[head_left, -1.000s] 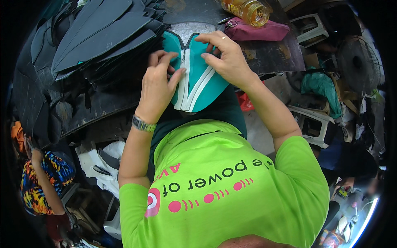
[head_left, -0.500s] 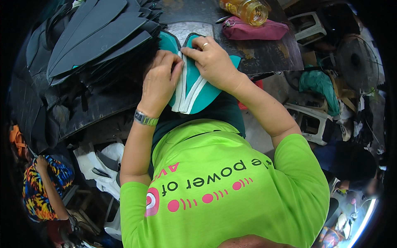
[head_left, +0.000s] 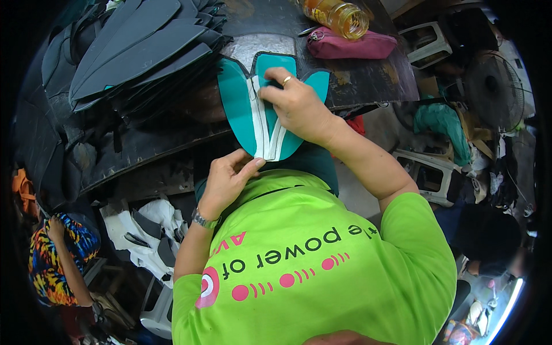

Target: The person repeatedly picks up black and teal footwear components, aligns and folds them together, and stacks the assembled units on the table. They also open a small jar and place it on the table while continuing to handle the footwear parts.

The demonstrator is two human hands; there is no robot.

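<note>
A teal fabric piece [head_left: 236,100] with pointed lobes and dark-edged tips lies over the table's near edge and toward my lap. Two white strips [head_left: 259,126] run along it and meet in a V at its lower end. My left hand [head_left: 227,181] pinches that lower end between thumb and fingers. Over the piece's middle lobe, my right hand [head_left: 299,109] has its fingers bent together close to the upper part of the left strip. Whatever its fingertips hold, if anything, is too small to make out.
Dark grey petal-shaped pieces [head_left: 138,52] are piled on the dark table [head_left: 368,80] at left. A maroon pouch [head_left: 351,46] and an amber jar [head_left: 339,17] sit at far right. White stools [head_left: 425,175] and a fan [head_left: 497,86] stand beyond. Another person's arm [head_left: 72,264] shows at lower left.
My left hand has moved from the upper part of the strip down to the piece's lower end. My right hand has shifted slightly down, and the lobes now lie spread more openly.
</note>
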